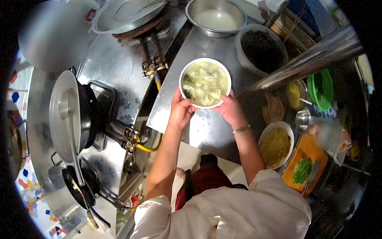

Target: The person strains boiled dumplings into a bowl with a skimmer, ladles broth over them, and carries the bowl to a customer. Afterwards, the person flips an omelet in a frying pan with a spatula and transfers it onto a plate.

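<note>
A white bowl (205,83) of pale broth with dumpling-like pieces and some dark green bits is held level between both hands, over the steel counter. My left hand (182,109) grips its lower left rim, thumb on the edge and fingers curled beneath. On the lower right side, my right hand (230,109) holds the same rim, with a green bracelet on the wrist. The fingers under the bowl are partly hidden.
Left are gas burners, a large pan with a ladle (71,131) and a small black pan (77,187). Ahead stand a steel basin (216,18) and a dark-filled tub (261,49). A metal pole (310,59) slants at right, above a cutting board (306,161) with chopped greens and a knife.
</note>
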Demonstrator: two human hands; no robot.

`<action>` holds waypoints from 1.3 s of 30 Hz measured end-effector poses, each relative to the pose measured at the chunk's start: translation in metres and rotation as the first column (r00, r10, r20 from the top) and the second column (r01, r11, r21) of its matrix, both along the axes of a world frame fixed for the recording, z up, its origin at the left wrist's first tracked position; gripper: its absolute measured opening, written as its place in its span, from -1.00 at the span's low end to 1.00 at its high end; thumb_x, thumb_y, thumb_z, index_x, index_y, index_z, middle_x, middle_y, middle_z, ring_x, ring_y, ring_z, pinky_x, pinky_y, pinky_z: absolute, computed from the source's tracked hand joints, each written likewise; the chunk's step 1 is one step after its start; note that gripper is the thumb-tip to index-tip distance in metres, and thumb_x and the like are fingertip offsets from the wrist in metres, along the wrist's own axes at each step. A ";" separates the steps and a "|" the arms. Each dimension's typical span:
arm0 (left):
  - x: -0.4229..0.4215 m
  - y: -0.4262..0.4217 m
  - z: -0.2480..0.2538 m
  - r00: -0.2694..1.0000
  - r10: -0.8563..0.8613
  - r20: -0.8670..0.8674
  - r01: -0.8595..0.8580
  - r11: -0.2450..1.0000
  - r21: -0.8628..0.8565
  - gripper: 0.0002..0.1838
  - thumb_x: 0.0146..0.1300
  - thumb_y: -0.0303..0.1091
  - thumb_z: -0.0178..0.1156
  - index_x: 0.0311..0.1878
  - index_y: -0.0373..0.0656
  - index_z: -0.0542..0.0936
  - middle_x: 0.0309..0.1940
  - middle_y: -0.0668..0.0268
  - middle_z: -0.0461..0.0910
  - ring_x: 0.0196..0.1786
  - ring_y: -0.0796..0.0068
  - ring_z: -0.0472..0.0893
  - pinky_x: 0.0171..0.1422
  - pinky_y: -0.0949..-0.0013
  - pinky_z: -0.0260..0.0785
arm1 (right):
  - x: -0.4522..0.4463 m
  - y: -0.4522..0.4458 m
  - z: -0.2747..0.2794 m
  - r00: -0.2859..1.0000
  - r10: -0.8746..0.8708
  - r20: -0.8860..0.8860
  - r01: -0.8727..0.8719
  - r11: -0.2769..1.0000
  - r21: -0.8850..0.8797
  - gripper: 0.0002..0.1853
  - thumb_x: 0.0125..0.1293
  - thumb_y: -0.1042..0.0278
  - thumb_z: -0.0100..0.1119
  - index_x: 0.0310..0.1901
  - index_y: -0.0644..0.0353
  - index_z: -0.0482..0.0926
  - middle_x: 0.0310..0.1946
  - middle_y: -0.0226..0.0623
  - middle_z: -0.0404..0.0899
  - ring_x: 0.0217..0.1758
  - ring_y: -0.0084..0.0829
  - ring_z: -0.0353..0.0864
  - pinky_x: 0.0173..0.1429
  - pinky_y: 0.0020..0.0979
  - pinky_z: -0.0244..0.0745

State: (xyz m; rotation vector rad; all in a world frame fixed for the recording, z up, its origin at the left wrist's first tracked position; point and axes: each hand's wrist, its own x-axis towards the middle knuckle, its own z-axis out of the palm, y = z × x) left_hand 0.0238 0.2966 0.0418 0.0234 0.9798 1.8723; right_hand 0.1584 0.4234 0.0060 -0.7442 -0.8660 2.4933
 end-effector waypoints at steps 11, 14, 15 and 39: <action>0.108 -0.178 0.064 0.882 0.469 0.051 -0.471 0.882 0.026 -0.16 -0.12 -0.71 0.08 0.33 -0.07 0.12 0.05 0.23 0.39 -0.21 0.51 0.56 -0.38 0.60 0.50 | 0.041 -0.094 0.005 0.883 0.456 -0.111 -0.469 0.853 -0.228 -0.43 0.22 0.46 -0.03 0.26 0.36 0.08 0.21 0.01 0.21 0.25 -0.16 0.26 0.33 -0.13 0.18; 0.147 -0.238 0.093 0.795 0.606 0.037 -0.607 0.793 0.062 -0.12 -0.06 -0.72 0.03 0.38 -0.01 0.01 0.18 0.33 0.29 0.00 0.52 0.46 -0.24 0.53 0.49 | 0.048 -0.145 0.036 0.723 0.675 -0.150 -0.691 0.701 -0.175 -0.29 0.11 0.37 0.12 0.29 0.29 0.05 0.25 -0.02 0.16 0.31 -0.13 0.17 0.38 -0.12 0.13; 0.156 -0.260 0.088 0.758 0.651 0.038 -0.650 0.751 0.116 -0.11 -0.05 -0.72 0.02 0.39 -0.01 -0.02 0.20 0.34 0.27 0.00 0.52 0.46 -0.24 0.54 0.48 | 0.044 -0.163 0.031 0.715 0.691 -0.105 -0.699 0.711 -0.076 -0.20 0.04 0.29 0.25 0.30 0.22 0.05 0.27 -0.13 0.16 0.33 -0.19 0.13 0.42 -0.16 0.02; 0.513 -0.924 0.147 0.117 0.070 -0.991 -0.496 -0.860 -0.119 -0.50 0.05 -0.30 0.22 0.09 -0.19 0.40 0.00 0.10 0.38 0.10 0.17 0.37 0.17 0.22 0.22 | 0.115 -0.821 0.100 -0.572 0.801 -0.175 -0.780 -0.597 -0.184 -0.38 0.10 0.42 0.14 0.19 0.39 0.15 0.12 -0.01 0.33 0.10 -0.12 0.44 0.06 -0.11 0.52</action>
